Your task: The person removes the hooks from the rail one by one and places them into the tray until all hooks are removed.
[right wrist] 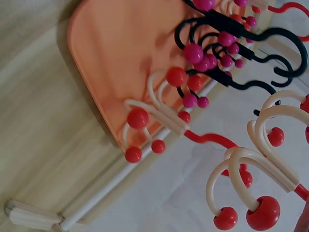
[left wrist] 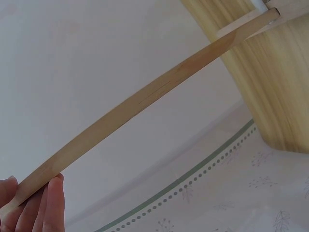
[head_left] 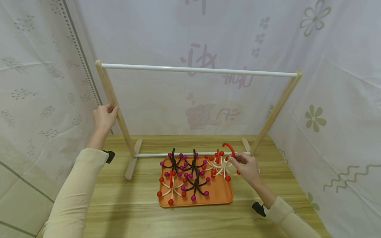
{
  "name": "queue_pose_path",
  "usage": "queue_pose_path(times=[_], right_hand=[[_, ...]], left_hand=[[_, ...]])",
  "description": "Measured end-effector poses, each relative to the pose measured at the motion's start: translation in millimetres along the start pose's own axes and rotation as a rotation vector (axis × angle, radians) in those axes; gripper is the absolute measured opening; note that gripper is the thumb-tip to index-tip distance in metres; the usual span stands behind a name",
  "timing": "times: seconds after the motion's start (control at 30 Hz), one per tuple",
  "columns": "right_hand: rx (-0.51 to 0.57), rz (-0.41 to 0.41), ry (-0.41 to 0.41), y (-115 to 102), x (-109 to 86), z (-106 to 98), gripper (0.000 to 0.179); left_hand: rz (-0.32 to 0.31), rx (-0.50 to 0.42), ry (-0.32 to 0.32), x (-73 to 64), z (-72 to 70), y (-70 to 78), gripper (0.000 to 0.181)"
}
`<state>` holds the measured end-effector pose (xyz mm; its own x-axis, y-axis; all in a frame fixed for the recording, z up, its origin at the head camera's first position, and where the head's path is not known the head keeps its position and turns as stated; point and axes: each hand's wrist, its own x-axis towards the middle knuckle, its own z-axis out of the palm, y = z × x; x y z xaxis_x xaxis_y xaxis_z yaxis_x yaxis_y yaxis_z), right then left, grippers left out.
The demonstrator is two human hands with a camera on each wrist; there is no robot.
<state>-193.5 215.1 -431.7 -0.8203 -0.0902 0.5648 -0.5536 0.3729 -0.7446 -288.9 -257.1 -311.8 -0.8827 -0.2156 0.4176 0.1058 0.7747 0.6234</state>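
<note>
Fingers of the left hand (head_left: 105,117) curl round the left upright (head_left: 114,105) of a wooden rack (head_left: 279,105), gripping the slanted post about halfway up; the left wrist view shows the fingertips (left wrist: 46,208) wrapped against the pale wood. That grip looks meant to steady the light frame while the other hand works.

Across the table (head_left: 134,218), the right hand (head_left: 247,167) pinches a cream hanger with red balls (head_left: 224,167) by its red hook (head_left: 229,148), thumb and forefinger closed on the hook's stem so the curved arms dangle below. Held that way, the hook's open curve stays free and points up, just in front of the rack's lower white bar (head_left: 154,154). The top white rod (head_left: 196,69) runs high above both hands and carries nothing.

Just left of the right hand sits an orange tray (head_left: 220,193), with more hangers heaped on it: black ones with magenta balls (head_left: 193,165) towards the middle, and another cream one (head_left: 171,190) at the near left corner. Their arms overlap, so lifting one by its hook seems the easiest way to free it.
</note>
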Motion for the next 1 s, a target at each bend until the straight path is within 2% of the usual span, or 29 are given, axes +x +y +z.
queue_pose_path(times=[0.23,0.33,0.57,0.73,1.0], right_hand=[[0.034,-0.063,-0.042,-21.2,-9.1,7.5,0.01],[0.009,-0.079,-0.052,-21.8,-14.5,9.5,0.01],[-0.044,-0.175,-0.071,-18.6,-25.0,14.3,0.013],[-0.047,-0.155,-0.088,-16.9,-34.3,19.8,0.013],[-0.077,-0.176,-0.039,-7.6,-44.9,29.7,0.016]], left_hand=[[-0.001,-0.002,0.013,0.4,0.2,-0.1,0.035],[-0.002,-0.001,0.009,0.8,0.2,-0.1,0.035],[-0.001,-0.001,-0.001,0.4,-0.5,-0.2,0.037],[0.0,0.001,0.0,0.3,-0.5,-0.3,0.037],[-0.014,-0.003,-0.013,0.7,-0.5,-0.4,0.038]])
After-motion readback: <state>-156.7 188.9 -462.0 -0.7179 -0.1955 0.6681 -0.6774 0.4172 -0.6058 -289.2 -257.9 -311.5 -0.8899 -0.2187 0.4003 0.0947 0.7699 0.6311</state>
